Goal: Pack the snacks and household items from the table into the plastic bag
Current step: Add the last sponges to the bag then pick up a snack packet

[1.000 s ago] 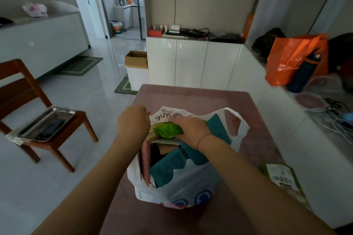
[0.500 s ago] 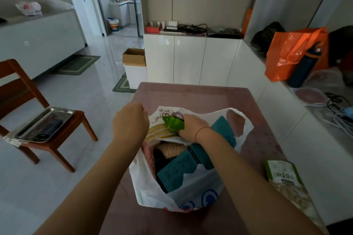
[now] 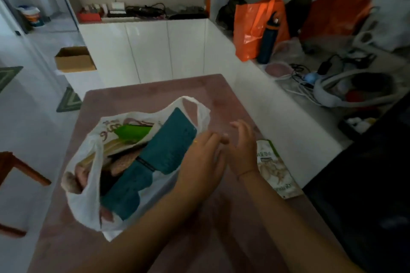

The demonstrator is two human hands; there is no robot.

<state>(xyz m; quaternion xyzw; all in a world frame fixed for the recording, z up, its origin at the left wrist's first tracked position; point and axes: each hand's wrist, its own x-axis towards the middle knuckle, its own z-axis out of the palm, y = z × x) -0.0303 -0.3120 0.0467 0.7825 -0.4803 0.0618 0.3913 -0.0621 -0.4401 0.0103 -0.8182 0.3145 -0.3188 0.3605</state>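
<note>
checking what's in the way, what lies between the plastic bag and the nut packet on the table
Both hands: left hand beside the plastic bag, right hand beside the nut packet, head view.

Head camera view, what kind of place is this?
Probably a lived-in home: white built-in cabinets, a pink table holding a plastic bag of snacks, and orange shopping bags on the counter.

Thin white plastic bag (image 3: 88, 206), glossy snack pouch (image 3: 275, 168) — matt pink table (image 3: 155, 93)
</note>
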